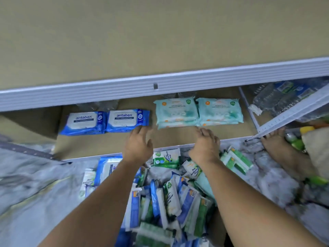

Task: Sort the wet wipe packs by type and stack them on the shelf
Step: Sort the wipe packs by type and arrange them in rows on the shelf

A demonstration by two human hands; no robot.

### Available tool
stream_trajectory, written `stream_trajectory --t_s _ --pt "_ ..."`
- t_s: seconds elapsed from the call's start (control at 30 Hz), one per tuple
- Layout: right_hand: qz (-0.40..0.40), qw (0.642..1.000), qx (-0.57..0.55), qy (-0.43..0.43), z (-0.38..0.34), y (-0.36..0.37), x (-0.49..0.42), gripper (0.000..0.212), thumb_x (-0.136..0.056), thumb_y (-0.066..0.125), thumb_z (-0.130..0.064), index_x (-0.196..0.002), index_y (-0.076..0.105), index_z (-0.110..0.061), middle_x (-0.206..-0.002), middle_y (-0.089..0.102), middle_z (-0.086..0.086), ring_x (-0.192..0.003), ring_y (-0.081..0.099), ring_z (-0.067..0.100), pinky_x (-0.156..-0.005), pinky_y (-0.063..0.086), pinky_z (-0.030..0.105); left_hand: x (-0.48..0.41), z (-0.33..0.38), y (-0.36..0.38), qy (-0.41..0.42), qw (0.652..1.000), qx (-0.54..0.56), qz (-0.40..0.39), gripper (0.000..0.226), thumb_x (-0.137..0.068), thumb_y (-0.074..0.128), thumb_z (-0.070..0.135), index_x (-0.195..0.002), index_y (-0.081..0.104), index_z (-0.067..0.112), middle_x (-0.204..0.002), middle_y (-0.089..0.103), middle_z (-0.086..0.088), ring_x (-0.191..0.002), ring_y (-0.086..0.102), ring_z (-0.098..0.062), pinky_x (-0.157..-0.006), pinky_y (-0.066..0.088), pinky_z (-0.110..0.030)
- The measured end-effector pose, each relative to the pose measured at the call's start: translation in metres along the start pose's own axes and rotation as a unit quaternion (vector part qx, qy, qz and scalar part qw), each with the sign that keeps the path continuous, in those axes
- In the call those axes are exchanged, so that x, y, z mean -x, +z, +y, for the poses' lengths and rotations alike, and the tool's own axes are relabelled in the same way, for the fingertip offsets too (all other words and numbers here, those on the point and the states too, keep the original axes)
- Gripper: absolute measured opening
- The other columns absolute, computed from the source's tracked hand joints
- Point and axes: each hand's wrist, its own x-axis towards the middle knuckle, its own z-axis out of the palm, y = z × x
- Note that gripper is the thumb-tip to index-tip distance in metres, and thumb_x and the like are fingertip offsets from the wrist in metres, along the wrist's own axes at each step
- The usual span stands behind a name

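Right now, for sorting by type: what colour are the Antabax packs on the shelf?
Antabax packs: blue with white panels; head view.

A tan upper shelf board (160, 32) with a ribbed pale-grey front rail (124, 88) overhangs the tan lower shelf (99, 145). Below lies marbled grey-white floor (35, 184). Plastic water bottles (270, 98) lie in the bay to the right. Soft, even light.

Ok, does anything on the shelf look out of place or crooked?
Nothing stands out. The blue antabax packs lie side by side on the shelf, the pale teal stacks right of them, each type kept apart.
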Motion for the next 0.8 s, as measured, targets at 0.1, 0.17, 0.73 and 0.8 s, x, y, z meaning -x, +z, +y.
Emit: stream_trajectory --t_s 0.1,0.17,0.73,0.8 --pt "-0.053 0.998 -0.013 -0.019 -0.027 0.012 0.054 0.082 -0.078 0.066 -0.021 -0.154 0.037 -0.028 -0.144 0.048 0.0 -0.135 0.042 0.025 -0.108 0.036 0.039 0.061 -0.032 -0.025 -0.113 0.993 0.031 0.001 0.045 -0.083 0.066 0.01 -0.128 0.062 0.011 -0.127 0.061 -0.013 -0.116 0.055 -0.037 -0.095 0.049 -0.044" --pt "-0.128 0.99 -0.017 -0.053 -0.039 0.024 0.091 0.077 -0.08 0.062 -0.021 -0.152 0.039 -0.037 -0.148 0.047 -0.004 -0.134 0.045 0.024 -0.109 0.039 0.038 0.102 -0.044 -0.044 -0.186 0.982 0.029 -0.024 0.048 -0.084 0.065 0.013 -0.132 0.061 0.015 -0.131 0.06 -0.012 -0.119 0.055 -0.036 -0.096 0.049 -0.043" --pt "-0.177 0.981 0.072 -0.045 -0.081 0.033 0.19 0.055 -0.088 0.058 -0.027 -0.142 0.05 -0.027 -0.142 0.047 0.003 -0.13 0.047 0.029 -0.107 0.04 0.044 0.237 -0.114 -0.082 -0.313 0.919 0.03 -0.24 0.058 -0.089 0.056 0.022 -0.146 0.043 0.018 -0.135 0.054 -0.011 -0.098 0.06 -0.026 -0.073 0.048 -0.031" --pt "-0.175 0.98 0.058 -0.076 -0.098 0.04 0.184 0.059 -0.09 0.059 -0.025 -0.147 0.044 -0.029 -0.147 0.041 0.002 -0.135 0.04 0.029 -0.111 0.035 0.046 0.239 -0.122 -0.076 -0.311 0.918 0.02 -0.244 0.058 -0.09 0.056 0.025 -0.146 0.041 0.016 -0.136 0.05 -0.012 -0.107 0.06 -0.029 -0.08 0.051 -0.034"
